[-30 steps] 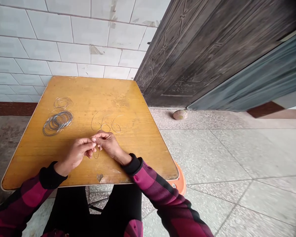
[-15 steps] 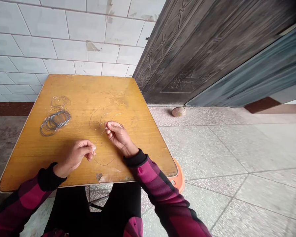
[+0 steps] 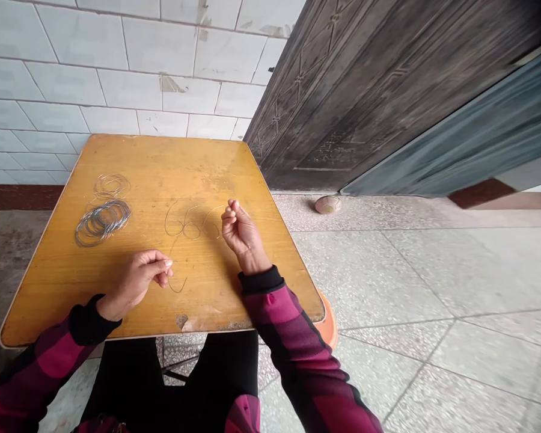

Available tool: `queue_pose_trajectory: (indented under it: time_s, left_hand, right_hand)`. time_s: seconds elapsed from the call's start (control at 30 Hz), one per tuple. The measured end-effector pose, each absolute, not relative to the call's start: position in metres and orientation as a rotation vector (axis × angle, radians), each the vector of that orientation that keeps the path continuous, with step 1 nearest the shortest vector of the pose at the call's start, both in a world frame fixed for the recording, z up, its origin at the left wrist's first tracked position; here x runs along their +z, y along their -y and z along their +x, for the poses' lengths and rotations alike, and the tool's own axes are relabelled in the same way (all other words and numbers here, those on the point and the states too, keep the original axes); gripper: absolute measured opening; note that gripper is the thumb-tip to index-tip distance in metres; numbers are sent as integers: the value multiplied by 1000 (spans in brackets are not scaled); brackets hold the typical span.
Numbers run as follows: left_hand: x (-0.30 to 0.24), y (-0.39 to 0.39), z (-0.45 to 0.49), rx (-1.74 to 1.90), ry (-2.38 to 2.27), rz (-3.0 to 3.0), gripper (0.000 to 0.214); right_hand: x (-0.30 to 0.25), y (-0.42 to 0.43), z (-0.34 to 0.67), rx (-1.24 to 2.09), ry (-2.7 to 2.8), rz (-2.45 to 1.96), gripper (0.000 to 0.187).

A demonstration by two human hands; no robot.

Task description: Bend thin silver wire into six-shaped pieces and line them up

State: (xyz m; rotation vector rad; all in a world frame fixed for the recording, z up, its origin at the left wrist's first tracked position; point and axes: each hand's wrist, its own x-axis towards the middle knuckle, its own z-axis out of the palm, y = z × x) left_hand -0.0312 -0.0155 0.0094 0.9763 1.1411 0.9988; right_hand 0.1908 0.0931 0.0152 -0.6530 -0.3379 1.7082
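**Thin wire pinched in the left hand over a yellow desk**

Nearest, two plaid sleeves (image 3: 288, 337) in magenta and black, reaching forward onto the desk (image 3: 162, 162). On the desk's near edge, a chipped patch (image 3: 183, 323) between the two forearms.

Just past it, the left hand (image 3: 137, 281), low over the wood, fingers (image 3: 165, 263) clenched, thumb against forefinger, on a thin wire (image 3: 177, 292). Below the pinch, a small hook of that wire curving down toward the desk top. Above the pinch, a faint line running toward the far side.

To the right and further out, the right hand (image 3: 243, 234), raised off the surface with the wrist bent. Fingers bunched there, thumb pressed to their tips. Too fine to tell whether any wire sits in that pinch.

Just left of the right hand, three bent wire pieces (image 3: 192, 224) lying flat in a row near the middle of the desk, each curled into a loop with a tail. Well to the left, a dark bundle of wire rings (image 3: 102, 221), and just behind it a smaller coil (image 3: 112, 185), paler and looser.

Under the desk's near right corner, an orange plastic rim (image 3: 328, 325) above the speckled floor (image 3: 410, 288). Further off, a small round object (image 3: 328, 204) at the foot of a dark carved door (image 3: 365, 90). Behind the desk, a wall (image 3: 117, 60) of white tiles.
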Motion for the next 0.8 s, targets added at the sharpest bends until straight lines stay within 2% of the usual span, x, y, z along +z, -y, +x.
queue_pose_trajectory:
  time_s: [0.07,0.2,0.3,0.43,0.8]
  left_hand:
    - [9,13,-33,1056,-1145,961,24]
    - [8,11,-34,1074,-1160,1004,23]
    - [7,11,-33,1074,-1134,1070,20]
    - [6,13,-31,1001,-1122,1071,20]
    - [17,14,-31,848,-1083,973,29]
  right_hand:
    - [10,-86,180,1760,434,-709,8]
    - [-3,-57,141,1930,897,-763,26]
    - [-9,-41,122,1861,1137,-729,21]
    - [-10,-39,119,1814,1049,-766,21]
    - [-9,-50,134,2076,944,-684,24]
